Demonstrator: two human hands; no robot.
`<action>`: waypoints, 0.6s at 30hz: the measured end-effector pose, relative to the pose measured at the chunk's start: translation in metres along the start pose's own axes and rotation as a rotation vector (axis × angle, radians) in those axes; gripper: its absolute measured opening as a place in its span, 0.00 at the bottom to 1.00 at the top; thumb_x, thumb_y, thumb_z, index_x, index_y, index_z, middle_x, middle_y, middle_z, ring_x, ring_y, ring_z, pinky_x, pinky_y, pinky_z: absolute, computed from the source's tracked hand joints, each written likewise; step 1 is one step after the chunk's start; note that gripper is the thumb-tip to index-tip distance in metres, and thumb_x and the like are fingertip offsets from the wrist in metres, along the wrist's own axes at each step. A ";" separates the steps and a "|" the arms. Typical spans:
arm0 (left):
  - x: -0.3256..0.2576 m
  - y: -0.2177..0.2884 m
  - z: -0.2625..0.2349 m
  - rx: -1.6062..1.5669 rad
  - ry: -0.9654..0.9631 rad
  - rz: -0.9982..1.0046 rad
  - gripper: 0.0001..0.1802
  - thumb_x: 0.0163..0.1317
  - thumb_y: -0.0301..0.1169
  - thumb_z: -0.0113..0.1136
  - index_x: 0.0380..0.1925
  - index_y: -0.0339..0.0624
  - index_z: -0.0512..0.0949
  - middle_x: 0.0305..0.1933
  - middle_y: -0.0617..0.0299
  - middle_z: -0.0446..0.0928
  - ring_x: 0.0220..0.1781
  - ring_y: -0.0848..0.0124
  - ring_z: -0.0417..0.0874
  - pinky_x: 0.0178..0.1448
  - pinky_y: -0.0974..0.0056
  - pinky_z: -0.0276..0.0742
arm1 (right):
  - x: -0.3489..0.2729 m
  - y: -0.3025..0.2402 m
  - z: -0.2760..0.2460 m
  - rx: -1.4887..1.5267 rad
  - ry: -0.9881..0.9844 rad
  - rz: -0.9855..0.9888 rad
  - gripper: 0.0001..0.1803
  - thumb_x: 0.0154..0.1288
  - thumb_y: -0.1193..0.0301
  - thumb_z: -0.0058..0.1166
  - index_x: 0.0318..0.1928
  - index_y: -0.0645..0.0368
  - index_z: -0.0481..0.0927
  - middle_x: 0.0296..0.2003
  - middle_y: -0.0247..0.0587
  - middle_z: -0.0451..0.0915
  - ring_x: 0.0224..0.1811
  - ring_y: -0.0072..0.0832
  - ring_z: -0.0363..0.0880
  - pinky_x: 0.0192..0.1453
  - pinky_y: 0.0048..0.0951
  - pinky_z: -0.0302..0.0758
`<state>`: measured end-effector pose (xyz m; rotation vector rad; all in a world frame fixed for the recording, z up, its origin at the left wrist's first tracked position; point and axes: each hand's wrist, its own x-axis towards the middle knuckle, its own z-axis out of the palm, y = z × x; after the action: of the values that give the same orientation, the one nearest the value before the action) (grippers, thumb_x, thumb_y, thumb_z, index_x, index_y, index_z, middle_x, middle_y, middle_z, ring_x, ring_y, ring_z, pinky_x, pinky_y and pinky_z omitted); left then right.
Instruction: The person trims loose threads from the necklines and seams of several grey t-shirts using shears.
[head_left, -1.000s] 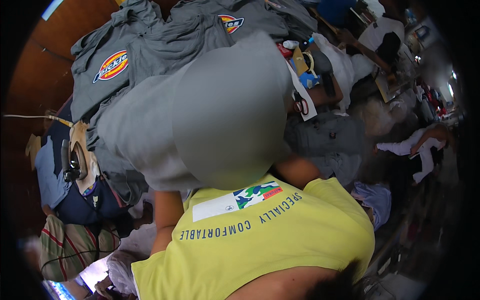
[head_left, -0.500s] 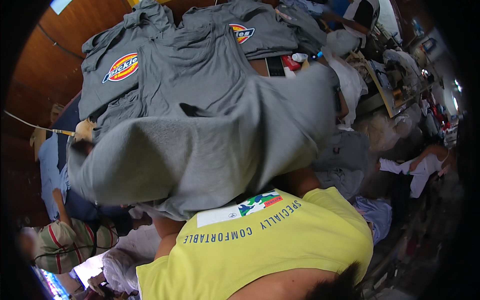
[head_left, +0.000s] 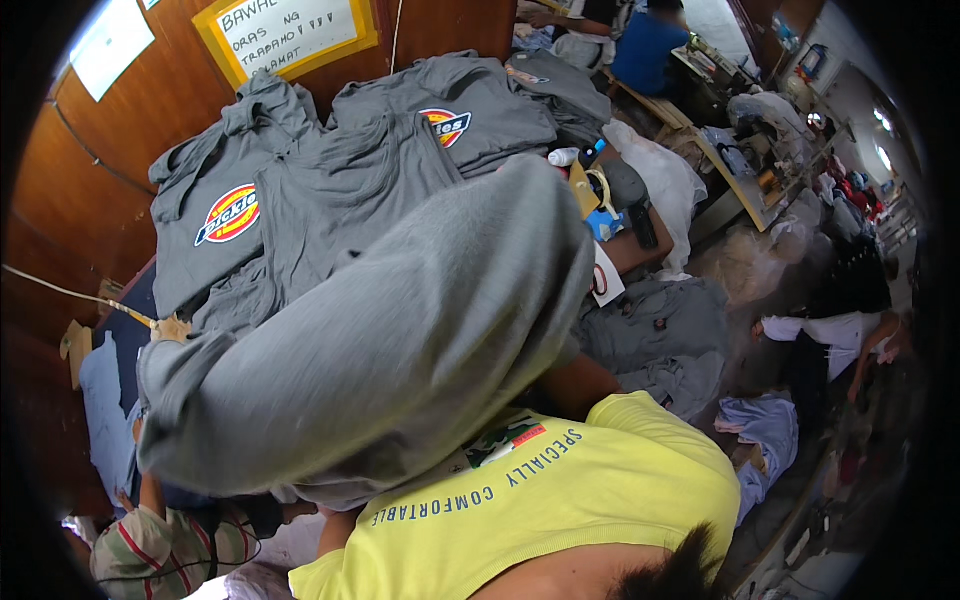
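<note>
A large grey knit garment [head_left: 400, 330], blurred by motion, is raised and billowing in front of my chest. It spans from the lower left to a high corner near the table's middle. My right arm [head_left: 577, 385] reaches up behind its right side, and my left arm [head_left: 338, 530] goes under its lower edge. The cloth covers both hands, so no fingers can be made out. Beyond it lie grey shirts [head_left: 380, 170] in piles, two showing a red and yellow chest emblem [head_left: 228, 214].
A pale cord ends at a tan object [head_left: 171, 328] left of the garment. Small bottles, a dark phone-like object [head_left: 642, 226] and a white card [head_left: 606, 277] lie to the right. Folded grey clothes [head_left: 660, 330] sit nearer. A person in striped clothing [head_left: 150, 550] is at lower left; others work at right.
The raised garment's right side has swung leftward and the cloth now slants up to the right. The view has shifted, showing more wall and the card and small items at right.
</note>
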<state>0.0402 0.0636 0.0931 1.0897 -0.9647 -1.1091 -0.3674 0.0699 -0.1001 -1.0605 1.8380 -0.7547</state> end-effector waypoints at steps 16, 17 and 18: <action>0.008 0.081 0.088 1.581 -1.765 -0.141 0.13 0.56 0.32 0.50 0.37 0.35 0.76 0.31 0.56 0.80 0.34 0.65 0.83 0.41 0.63 0.76 | -0.050 -0.110 0.019 -1.099 -1.221 -0.481 0.24 0.63 0.67 0.43 0.59 0.59 0.68 0.56 0.56 0.70 0.56 0.46 0.71 0.62 0.39 0.64; 0.010 0.098 0.089 1.368 -1.594 -0.198 0.13 0.56 0.32 0.50 0.36 0.34 0.75 0.24 0.56 0.78 0.27 0.66 0.81 0.36 0.61 0.75 | -0.055 -0.115 0.018 -1.044 -1.143 -0.526 0.24 0.63 0.67 0.43 0.59 0.59 0.68 0.56 0.56 0.70 0.56 0.47 0.71 0.62 0.39 0.63; 0.012 0.116 0.090 1.137 -1.444 -0.243 0.13 0.56 0.32 0.50 0.34 0.33 0.75 0.18 0.57 0.76 0.20 0.66 0.80 0.31 0.59 0.74 | -0.076 -0.148 0.004 -0.876 -0.894 -0.519 0.27 0.63 0.68 0.43 0.62 0.61 0.62 0.56 0.59 0.69 0.57 0.49 0.69 0.62 0.39 0.64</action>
<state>-0.0220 0.0469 0.2257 1.1607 -2.9010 -1.5673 -0.2892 0.0699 0.0465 -2.0474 1.0569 0.3433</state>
